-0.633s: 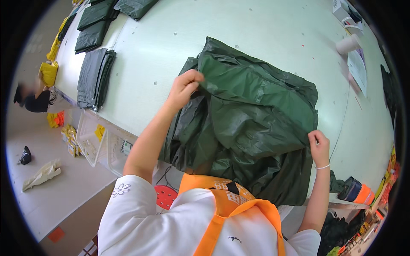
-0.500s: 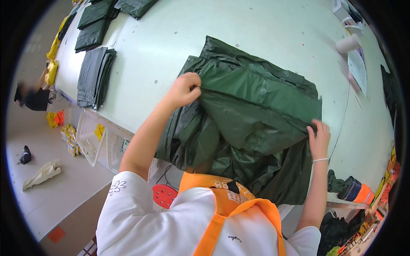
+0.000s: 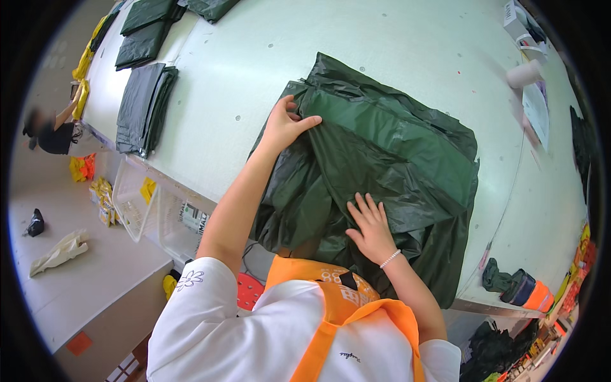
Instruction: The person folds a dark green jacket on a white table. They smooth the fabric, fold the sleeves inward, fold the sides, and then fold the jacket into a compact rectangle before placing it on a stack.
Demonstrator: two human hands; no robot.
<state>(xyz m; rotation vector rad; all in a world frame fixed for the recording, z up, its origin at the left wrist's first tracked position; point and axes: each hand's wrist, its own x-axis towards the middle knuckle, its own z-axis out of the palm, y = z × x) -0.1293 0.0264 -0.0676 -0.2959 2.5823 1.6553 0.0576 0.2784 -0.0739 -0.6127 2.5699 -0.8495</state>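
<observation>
A dark green, shiny waterproof garment [image 3: 414,137] lies partly folded on the table in front of me, with its near part draped over the table edge toward my apron. Near its left edge, my left hand [image 3: 286,124] touches the upper layer, thumb stretched to the right and fingers apart from it. Lower and nearer to me, my right hand [image 3: 372,228] lies flat on the folded-over layer with its fingers spread. A white beaded bracelet is on the right wrist. Creases and loose layers hide the garment's full shape.
The pale table [image 3: 254,48] bears a stack of folded dark garments [image 3: 145,108] at the left and more folded green ones [image 3: 147,44] behind it. A white roll [image 3: 524,74] stands far right; rolled fabric [image 3: 519,285] lies near right. White baskets [image 3: 135,198] and another person [image 3: 54,130] are left.
My right hand has let go of the garment's right edge and moved left and nearer, onto the fabric. My left hand's pinch has opened. The flap now lies flatter.
</observation>
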